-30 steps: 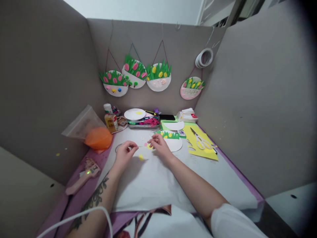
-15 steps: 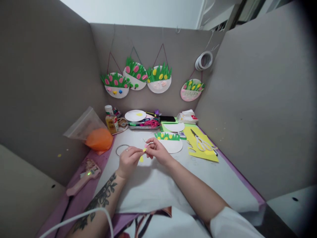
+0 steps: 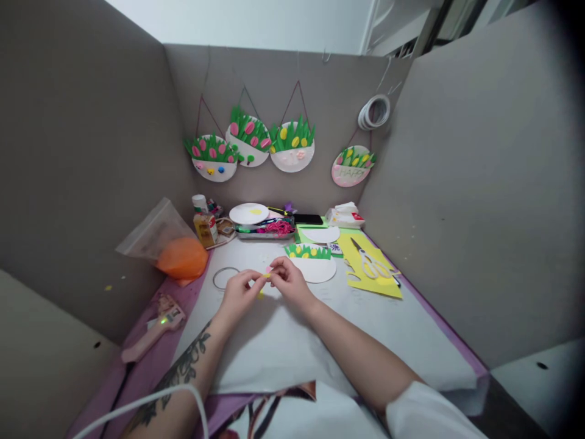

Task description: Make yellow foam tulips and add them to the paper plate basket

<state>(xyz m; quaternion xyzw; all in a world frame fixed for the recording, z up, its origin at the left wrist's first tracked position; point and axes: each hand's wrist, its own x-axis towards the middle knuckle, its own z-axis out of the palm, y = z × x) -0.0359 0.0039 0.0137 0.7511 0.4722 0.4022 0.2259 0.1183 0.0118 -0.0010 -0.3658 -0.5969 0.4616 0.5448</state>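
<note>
Between my fingertips is a small piece of yellow paper [image 3: 267, 276], mostly covered by the fingers. My left hand [image 3: 241, 291] pinches it from the left, and my right hand [image 3: 291, 281] pinches it from the right. Under the hands another yellow paper piece [image 3: 261, 294] lies on the white sheet, partly hidden. Just behind my right hand rests a half-round white paper plate [image 3: 320, 270] with green paper grass and yellow ovals along its straight edge. A bit of pink [image 3: 269, 269] shows beside the right fingers.
Yellow paper [image 3: 357, 277] with white-handled scissors [image 3: 375, 267] lies right. A pink glue gun [image 3: 153, 332] and an orange-filled bag [image 3: 181, 258] are left. At the back stand a tray [image 3: 265, 235], a bottle [image 3: 205, 228] and tissues [image 3: 346, 216]. A white cable [image 3: 150, 397] crosses my left forearm.
The fingers of both hands have shifted slightly around the yellow paper piece, and the left hand has turned a little. The view has moved slightly; the other things lie as before.
</note>
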